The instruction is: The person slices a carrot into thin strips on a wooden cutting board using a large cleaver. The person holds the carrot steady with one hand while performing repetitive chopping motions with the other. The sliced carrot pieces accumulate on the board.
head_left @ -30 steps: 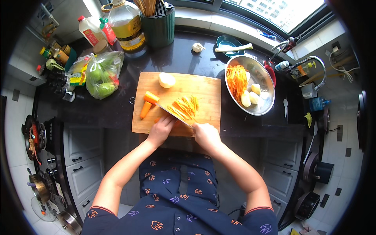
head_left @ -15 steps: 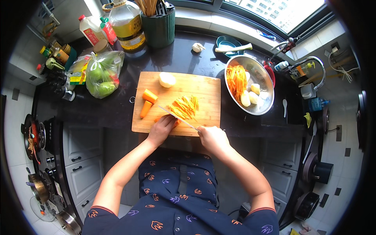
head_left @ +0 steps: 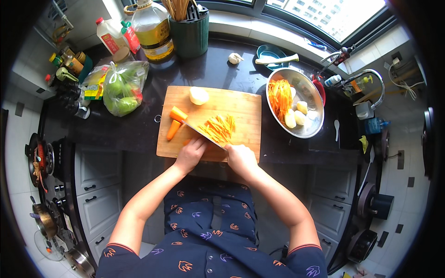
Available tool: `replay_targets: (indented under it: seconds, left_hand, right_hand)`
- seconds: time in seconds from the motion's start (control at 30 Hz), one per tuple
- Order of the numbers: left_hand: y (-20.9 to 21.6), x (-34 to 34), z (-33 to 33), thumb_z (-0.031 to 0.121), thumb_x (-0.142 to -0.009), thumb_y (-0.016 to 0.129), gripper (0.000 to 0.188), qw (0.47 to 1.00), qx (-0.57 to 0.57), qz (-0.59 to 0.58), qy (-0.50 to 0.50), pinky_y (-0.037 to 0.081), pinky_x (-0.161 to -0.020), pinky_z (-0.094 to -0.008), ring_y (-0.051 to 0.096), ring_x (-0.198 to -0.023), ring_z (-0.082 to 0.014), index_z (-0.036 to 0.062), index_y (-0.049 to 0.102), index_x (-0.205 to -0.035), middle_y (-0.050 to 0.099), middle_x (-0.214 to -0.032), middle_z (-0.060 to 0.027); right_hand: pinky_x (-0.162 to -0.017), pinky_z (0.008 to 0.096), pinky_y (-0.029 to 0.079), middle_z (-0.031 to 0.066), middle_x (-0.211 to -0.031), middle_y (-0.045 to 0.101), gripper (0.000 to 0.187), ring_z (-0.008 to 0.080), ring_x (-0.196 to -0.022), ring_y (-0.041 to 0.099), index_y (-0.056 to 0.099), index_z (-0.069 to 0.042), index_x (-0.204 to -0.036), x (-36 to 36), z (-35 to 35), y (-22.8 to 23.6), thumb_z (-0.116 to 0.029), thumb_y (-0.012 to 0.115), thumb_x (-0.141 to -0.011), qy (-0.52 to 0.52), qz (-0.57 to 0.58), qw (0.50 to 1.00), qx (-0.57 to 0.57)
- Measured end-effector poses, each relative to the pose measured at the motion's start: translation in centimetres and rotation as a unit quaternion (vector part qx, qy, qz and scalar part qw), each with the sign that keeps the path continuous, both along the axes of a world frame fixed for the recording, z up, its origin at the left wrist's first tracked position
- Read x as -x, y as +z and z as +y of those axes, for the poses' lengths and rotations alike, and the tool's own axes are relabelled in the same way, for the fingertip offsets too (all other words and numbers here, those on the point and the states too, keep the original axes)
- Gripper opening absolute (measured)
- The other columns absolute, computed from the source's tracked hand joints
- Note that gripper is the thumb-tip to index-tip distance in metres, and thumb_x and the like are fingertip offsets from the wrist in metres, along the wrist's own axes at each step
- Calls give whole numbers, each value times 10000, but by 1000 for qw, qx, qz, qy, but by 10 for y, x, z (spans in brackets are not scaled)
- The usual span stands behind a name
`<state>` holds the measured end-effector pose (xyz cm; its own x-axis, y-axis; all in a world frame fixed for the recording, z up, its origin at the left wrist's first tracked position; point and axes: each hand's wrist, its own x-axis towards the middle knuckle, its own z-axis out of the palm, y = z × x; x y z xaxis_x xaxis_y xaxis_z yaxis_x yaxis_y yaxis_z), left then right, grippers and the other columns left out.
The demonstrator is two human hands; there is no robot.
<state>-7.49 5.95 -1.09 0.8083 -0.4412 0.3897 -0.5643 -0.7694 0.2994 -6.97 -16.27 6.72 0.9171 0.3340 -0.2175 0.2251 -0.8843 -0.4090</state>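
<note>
A wooden cutting board (head_left: 248, 106) lies at the front of the dark counter. My right hand (head_left: 241, 159) grips a kitchen knife (head_left: 207, 135), its blade slanting up and left across the board. Close beside the blade, my left hand (head_left: 190, 154) presses on carrot that its fingers mostly hide. Beyond the blade is a pile of carrot strips (head_left: 220, 126). Two carrot chunks, an upper one (head_left: 177, 113) and a lower one (head_left: 173, 129), lie left of the knife tip. A peeled potato (head_left: 199, 96) sits near the board's far edge.
At right stands a metal bowl (head_left: 316, 125) with carrot strips and several peeled potatoes. A garlic bulb (head_left: 235, 58) and a teal dish (head_left: 269, 52) are farther back. At left are a plastic bag of green vegetables (head_left: 121, 88), an oil jug (head_left: 150, 32) and a knife holder (head_left: 190, 37).
My right hand has shifted left and toward me with the knife. The blade now lies closer to the carrot strips and chunks. My left hand has barely moved.
</note>
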Motion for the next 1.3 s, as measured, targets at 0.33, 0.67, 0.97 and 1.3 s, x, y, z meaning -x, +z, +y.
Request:
replay_targets:
  seconds: [0.33, 0.67, 0.97, 1.3]
  left_hand:
    - [-11, -3, 1, 88, -885, 690, 261, 998, 52, -25, -12, 593, -885, -362, 667, -1115, -282, 22, 690, -1137, 693, -1157, -123]
    - [-7, -2, 0, 104, -879, 703, 272, 998, 55, -12, -12, 589, -891, -361, 669, -1105, -276, 27, 693, -1140, 693, -1144, -115]
    - [-1, 0, 0, 131, -875, 696, 242, 1000, 8, -7, 10, 595, -811, -321, 670, -1073, -240, 107, 715, -1115, 686, -1135, -53]
    - [-9, -3, 0, 110, -868, 698, 228, 998, 50, -37, -13, 592, -862, -348, 674, -1089, -259, 57, 700, -1090, 699, -1126, -96]
  right_hand:
    - [-701, 535, 567, 230, -771, 705, 196, 425, -753, 710, 698, -46, -943, 16, -20, 45, -187, 565, -974, 6, 23, 1000, 1]
    - [-706, 536, 574, 237, -781, 706, 170, 431, -758, 712, 697, -42, -910, 18, -22, 30, -140, 560, -939, 6, 31, 999, 22]
    - [-721, 539, 574, 240, -801, 710, 147, 435, -775, 712, 688, -36, -890, 1, 2, -6, -125, 572, -905, -8, 2, 1000, -9]
    - [-732, 539, 571, 240, -795, 711, 205, 431, -764, 713, 714, -44, -931, 8, -10, 40, -180, 563, -961, 0, 37, 999, 4]
